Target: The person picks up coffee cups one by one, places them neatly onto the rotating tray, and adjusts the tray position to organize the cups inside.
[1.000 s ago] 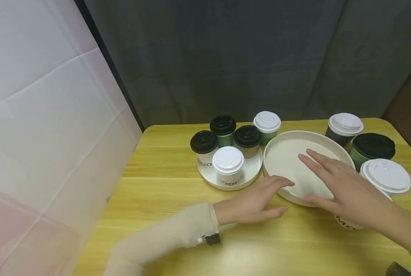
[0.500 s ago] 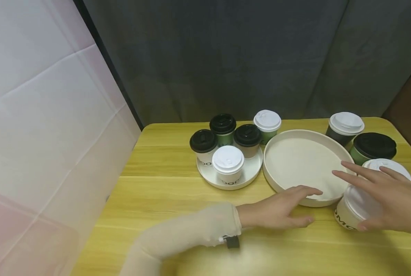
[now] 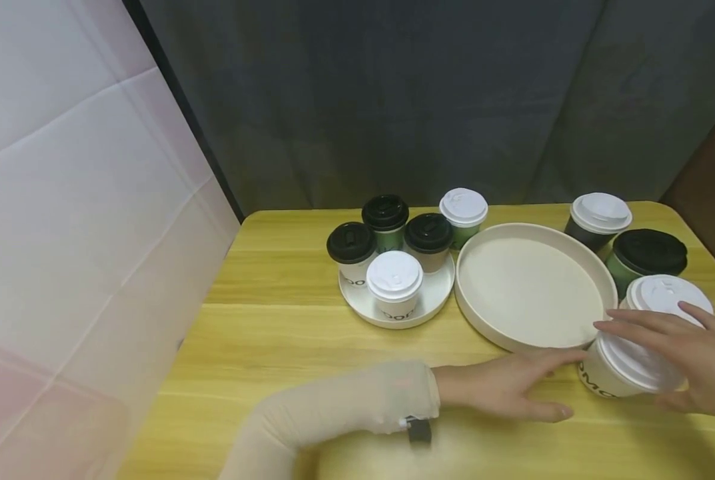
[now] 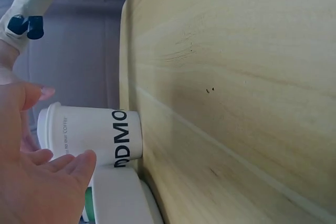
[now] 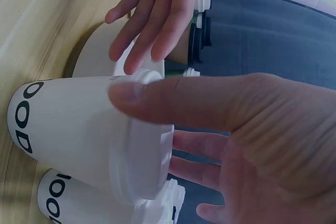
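Observation:
In the head view a white paper cup point(image 3: 603, 375) with a white lid and dark lettering stands upright at the right front of the table. My right hand point(image 3: 693, 353) is over its lid, fingers extended; in the right wrist view the thumb point(image 5: 173, 98) overlaps the lid's near side while the fingers show behind it. From the left, my left hand point(image 3: 507, 387) reaches toward the same cup with fingers stretched out, its index fingertip close to the cup's side. In the left wrist view that hand point(image 4: 42, 177) has nothing in its fingers.
A round cream tray point(image 3: 528, 287) lies beside the cup. Left of it, a smaller white plate point(image 3: 435, 300) bears several lidded cups. Behind the worked-on cup stand a white-lidded cup point(image 3: 663, 293), a black-lidded green cup point(image 3: 648, 253) and a dark cup point(image 3: 597, 223). A green cup point(image 3: 464, 217) stands at the back.
My right hand has moved from over the cream tray rightward to the front white cup. My left hand has moved right toward that cup. The cups and tray stay put.

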{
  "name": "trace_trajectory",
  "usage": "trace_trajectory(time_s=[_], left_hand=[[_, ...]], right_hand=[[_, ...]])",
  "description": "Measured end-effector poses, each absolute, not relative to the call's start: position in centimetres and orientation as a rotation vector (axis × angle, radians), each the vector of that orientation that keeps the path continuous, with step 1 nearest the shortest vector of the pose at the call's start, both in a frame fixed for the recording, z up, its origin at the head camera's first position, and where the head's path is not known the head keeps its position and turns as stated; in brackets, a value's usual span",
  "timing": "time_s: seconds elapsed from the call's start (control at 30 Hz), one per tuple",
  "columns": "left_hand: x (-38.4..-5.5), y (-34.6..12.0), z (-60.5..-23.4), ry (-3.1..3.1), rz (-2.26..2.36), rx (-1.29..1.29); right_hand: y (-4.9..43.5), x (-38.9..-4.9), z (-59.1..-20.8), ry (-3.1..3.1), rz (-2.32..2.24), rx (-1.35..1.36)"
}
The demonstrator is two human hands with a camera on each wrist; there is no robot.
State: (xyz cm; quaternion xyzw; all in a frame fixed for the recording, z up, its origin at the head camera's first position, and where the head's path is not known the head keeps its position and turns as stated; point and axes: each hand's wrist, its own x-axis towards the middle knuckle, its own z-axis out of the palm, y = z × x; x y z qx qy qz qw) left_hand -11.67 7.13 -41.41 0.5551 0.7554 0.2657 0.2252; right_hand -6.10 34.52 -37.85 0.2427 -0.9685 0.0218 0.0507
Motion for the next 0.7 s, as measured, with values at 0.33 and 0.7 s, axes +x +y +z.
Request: trace_trajectory(time_s=[0.33,0.7], left_hand=[[-11.15,8.02,-41.79,2.102,0.658,1.513],[-11.04,8.04,-41.95,2.089,0.663,1.495]], right_hand=[[34.91,-6.04,-38.45,-2.917,0.08,0.77],[34.9,-6.23,-38.49,-2.855,0.093,0.781]])
